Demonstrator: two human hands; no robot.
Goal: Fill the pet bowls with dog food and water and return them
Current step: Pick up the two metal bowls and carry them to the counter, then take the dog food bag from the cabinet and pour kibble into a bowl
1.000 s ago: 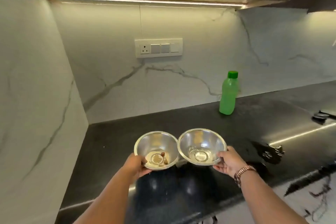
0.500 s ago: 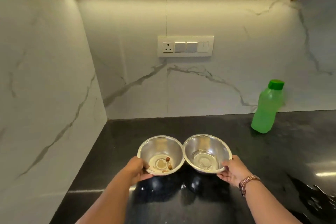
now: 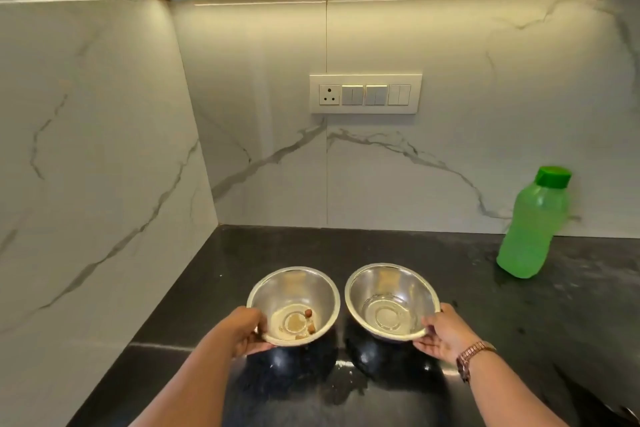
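Note:
Two steel pet bowls hover just over the black counter (image 3: 433,253), side by side with a small gap between them. My left hand (image 3: 244,329) grips the near rim of the left bowl (image 3: 277,291), which holds a few brown kibble pieces (image 3: 309,321) and crumbs. My right hand (image 3: 441,331), with a watch on its wrist, grips the near right rim of the right bowl (image 3: 391,282), which has a little clear water at its bottom.
A green plastic bottle (image 3: 531,229) with a green cap stands on the counter at the back right, by the marble wall. A switch and socket panel (image 3: 365,94) is on the back wall. A marble side wall closes the left.
The view has swung left and come closer to the corner. The two bowls, which touched before, now sit slightly apart and lower toward the counter.

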